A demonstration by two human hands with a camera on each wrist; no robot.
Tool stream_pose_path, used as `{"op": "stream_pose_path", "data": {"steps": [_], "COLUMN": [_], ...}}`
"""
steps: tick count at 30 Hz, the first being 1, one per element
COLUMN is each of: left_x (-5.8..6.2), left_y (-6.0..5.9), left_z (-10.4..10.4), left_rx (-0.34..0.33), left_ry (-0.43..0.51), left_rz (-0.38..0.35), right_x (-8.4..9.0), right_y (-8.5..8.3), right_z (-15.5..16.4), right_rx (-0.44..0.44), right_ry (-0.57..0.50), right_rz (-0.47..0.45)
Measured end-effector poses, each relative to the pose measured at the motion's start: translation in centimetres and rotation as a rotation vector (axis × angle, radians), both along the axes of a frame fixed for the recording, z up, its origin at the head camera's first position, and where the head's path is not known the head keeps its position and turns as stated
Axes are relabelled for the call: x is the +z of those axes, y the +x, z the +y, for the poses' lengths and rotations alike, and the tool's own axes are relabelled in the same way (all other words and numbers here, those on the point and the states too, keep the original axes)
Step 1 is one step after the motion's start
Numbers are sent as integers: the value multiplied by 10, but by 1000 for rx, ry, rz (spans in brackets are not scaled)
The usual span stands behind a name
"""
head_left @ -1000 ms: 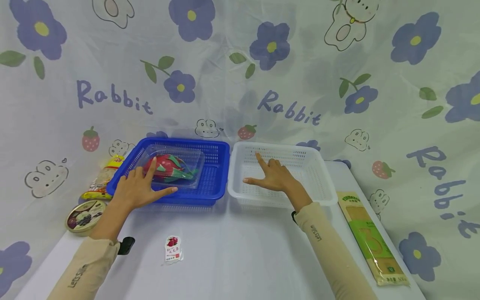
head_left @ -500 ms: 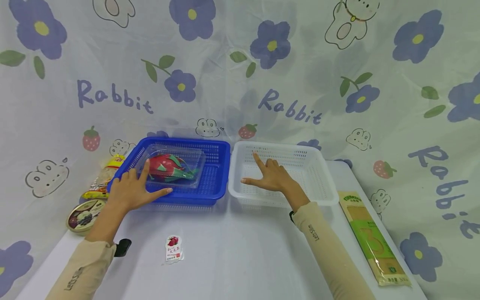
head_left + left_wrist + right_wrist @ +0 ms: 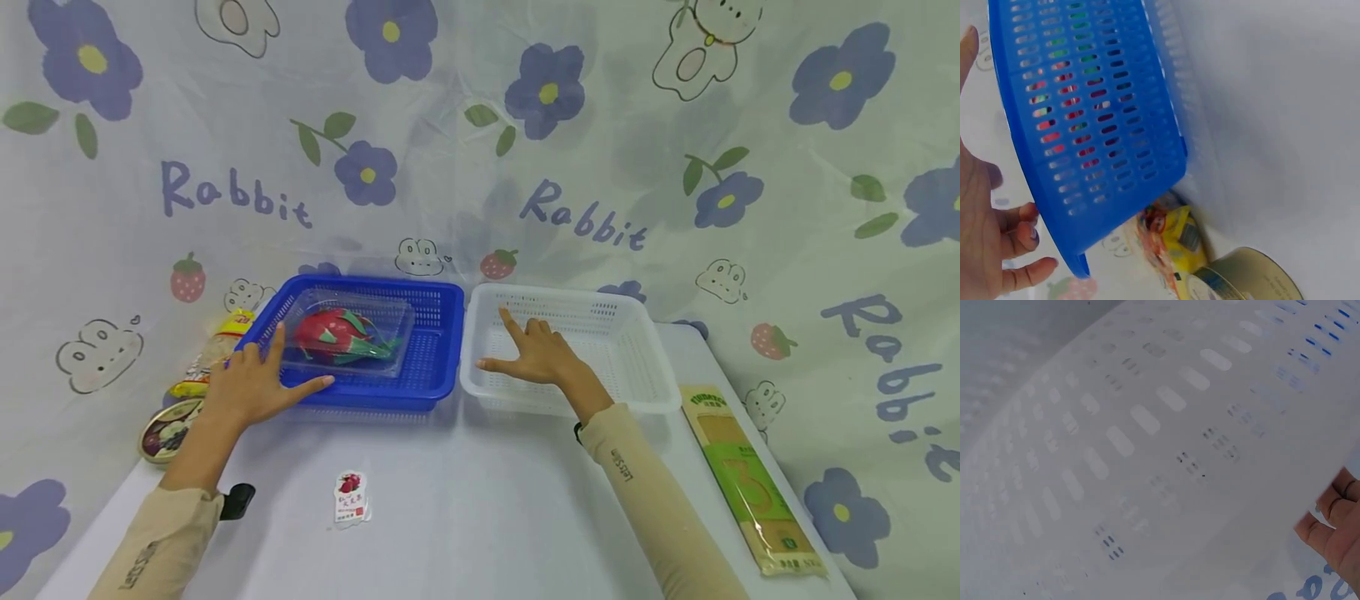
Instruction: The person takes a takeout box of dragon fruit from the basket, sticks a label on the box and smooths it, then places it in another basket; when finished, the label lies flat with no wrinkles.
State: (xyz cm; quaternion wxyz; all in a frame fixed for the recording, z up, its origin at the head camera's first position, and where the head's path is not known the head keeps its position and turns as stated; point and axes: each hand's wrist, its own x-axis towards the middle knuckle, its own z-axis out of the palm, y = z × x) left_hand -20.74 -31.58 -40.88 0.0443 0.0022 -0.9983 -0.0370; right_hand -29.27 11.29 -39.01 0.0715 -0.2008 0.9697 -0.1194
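The left hand [image 3: 243, 392] spreads at the near left corner of the blue basket [image 3: 405, 398], thumb held well apart from the fingers, pinching nothing. The right hand [image 3: 543, 354] is over the near left part of the white basket [image 3: 660, 367], index finger stretched toward the far side, thumb out to the left, and it too grips nothing. Whether any fingertip touches a rim I cannot tell, as the wrist views cut off much of each hand. The dragon fruit [image 3: 333, 331] sits in a clear box [image 3: 393, 317] inside the blue basket, on its left side, just to the right of the left hand. Left of that basket lie a snack bag [image 3: 206, 358] and, nearer, a tin [image 3: 159, 429] partly behind the left wrist; a label [image 3: 349, 497] lies on the near table [image 3: 480, 517], and a noodle pack [image 3: 753, 483] right of the white basket. The step in hand looks like a moment with free hands over the two baskets; a move on the fruit would call for fingers closing on the box's edges, and one on a basket for a hold on its rim.
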Motion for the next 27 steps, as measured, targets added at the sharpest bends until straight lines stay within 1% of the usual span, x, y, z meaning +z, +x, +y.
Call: {"op": "stream_pose_path", "data": {"steps": [4, 9, 14, 20, 24, 27], "left_x": [-3, -5, -3, 1, 0, -3], "left_y": [2, 3, 6, 12, 16, 18], "left_z": [-5, -11, -15, -18, -21, -25], "left_rx": [13, 35, 51, 79, 88, 107], "left_ry": [13, 6, 5, 46, 71, 81], "left_rz": [-3, -11, 10, -16, -27, -33], "right_x": [0, 0, 1, 4, 5, 6], "right_y": [1, 1, 0, 0, 0, 1], "right_z": [-3, -5, -6, -8, -10, -11], "right_rx": [-6, -3, 1, 5, 8, 8], "right_ry": [9, 21, 16, 12, 16, 17], "right_rz": [-5, 1, 6, -1, 9, 4]}}
